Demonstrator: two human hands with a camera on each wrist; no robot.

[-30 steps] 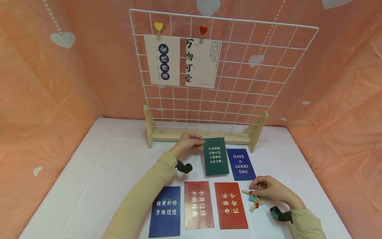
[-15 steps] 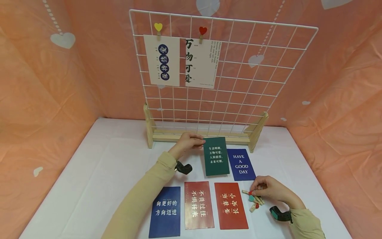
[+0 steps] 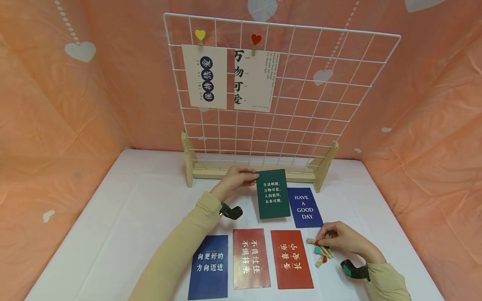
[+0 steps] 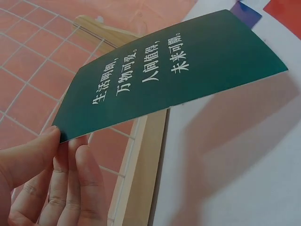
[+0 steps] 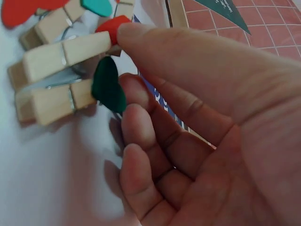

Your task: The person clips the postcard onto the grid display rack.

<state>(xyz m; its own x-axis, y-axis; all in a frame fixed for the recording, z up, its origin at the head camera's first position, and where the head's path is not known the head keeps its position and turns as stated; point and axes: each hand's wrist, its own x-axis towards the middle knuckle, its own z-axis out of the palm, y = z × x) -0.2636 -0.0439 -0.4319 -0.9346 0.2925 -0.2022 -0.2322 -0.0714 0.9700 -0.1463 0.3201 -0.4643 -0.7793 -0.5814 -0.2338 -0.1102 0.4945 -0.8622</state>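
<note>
Change: the green card (image 3: 273,194) sits a little higher and nearer the wire grid panel (image 3: 280,90) than a second ago, its lower edge lifted off the surface (image 3: 113,225); both hands have barely shifted.
Wire grid panel: stands upright in a wooden base (image 3: 254,171) at the back of the surface, two pale cards clipped to its top rows.
Green card: held in the air just in front of the wooden base, long axis running away from the person, text upright toward them, top edge tipped toward the grid.
Left hand (image 3: 236,180): pinches the green card's upper left corner between thumb and fingers (image 4: 70,179).
Right hand (image 3: 340,239): fingers curled, thumb and forefinger pinching a wooden clothespin with a red heart (image 5: 70,49) in the small pile of clothespins (image 3: 320,251).
Pile of clothespins: lies on the surface just right of the red card (image 3: 291,259), below the blue "HAVE A GOOD DAY" card (image 3: 305,207).
</note>
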